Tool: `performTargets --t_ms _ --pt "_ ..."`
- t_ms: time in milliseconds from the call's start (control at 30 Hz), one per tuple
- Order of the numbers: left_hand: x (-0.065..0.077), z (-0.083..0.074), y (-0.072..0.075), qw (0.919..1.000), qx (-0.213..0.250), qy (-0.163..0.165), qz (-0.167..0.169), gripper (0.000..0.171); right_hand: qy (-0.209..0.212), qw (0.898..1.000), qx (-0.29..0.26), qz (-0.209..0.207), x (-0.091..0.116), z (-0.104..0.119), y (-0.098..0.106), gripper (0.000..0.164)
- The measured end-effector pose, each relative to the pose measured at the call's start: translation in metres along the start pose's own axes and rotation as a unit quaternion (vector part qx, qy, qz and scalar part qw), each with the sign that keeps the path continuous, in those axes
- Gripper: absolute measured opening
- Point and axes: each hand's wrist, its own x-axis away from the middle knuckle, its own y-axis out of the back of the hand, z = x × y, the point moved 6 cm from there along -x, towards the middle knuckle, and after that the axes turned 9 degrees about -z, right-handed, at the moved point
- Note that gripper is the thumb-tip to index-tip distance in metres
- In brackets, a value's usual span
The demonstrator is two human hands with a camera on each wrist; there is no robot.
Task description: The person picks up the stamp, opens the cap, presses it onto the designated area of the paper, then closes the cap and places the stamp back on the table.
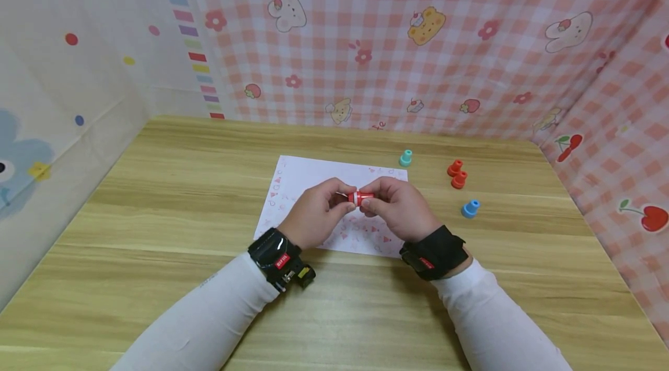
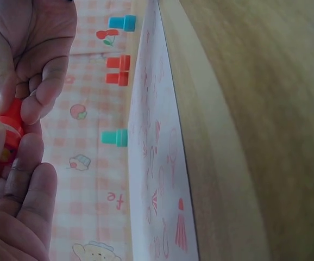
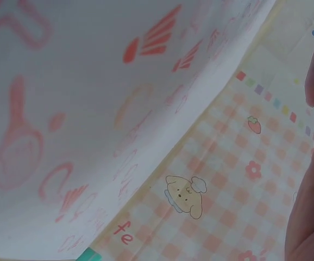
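White sleeves (image 1: 201, 313) angle inward — left hand (image 1: 315, 213) and right hand (image 1: 401, 208) pinching opposite ends of one red stamp (image 1: 362, 198) above paper (image 1: 310, 176).

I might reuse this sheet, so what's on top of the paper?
Pink and red marks are on the paper. In the head view, the left hand and right hand, holding a red stamp above it, hide part.

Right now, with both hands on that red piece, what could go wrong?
1. The left hand and right hand pinch the small red piece by the fingertips; it could slip and drop onto the printed paper.
2. The two other red pieces stand close together, so a careless reach might knock both.
3. The teal piece stands by the paper's far corner; shifting the paper might nudge it.
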Motion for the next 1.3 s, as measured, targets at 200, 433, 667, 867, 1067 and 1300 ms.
performTargets --t_ms 200,433,667,867,1067,1300 --pt "0.0 0.002 0.002 1.0 -0.004 0.002 -0.004 0.019 -0.004 1.0 0.002 0.006 -0.001 0.001 0.0 0.011" --pt "-0.003 0.006 0.003 0.9996 -0.018 0.017 -0.011 0.02 -0.013 0.999 -0.04 0.001 -0.003 -0.002 0.011 0.017" --pt "-0.005 0.008 0.003 0.9986 -0.047 0.018 -0.016 0.022 -0.017 0.995 -0.1 0.012 -0.006 -0.004 0.022 0.016" --pt "-0.006 0.008 0.006 0.9974 -0.064 0.03 -0.015 0.022 -0.035 0.998 -0.056 -0.002 -0.012 -0.002 0.031 0.018" --pt "-0.006 0.01 0.009 0.996 -0.078 0.039 -0.017 0.021 -0.026 0.998 0.043 -0.04 -0.024 0.004 0.042 0.017" --pt "-0.004 0.012 0.012 0.9955 -0.083 0.043 -0.016 0.022 0.001 0.989 0.134 -0.062 -0.043 0.015 0.044 0.013"
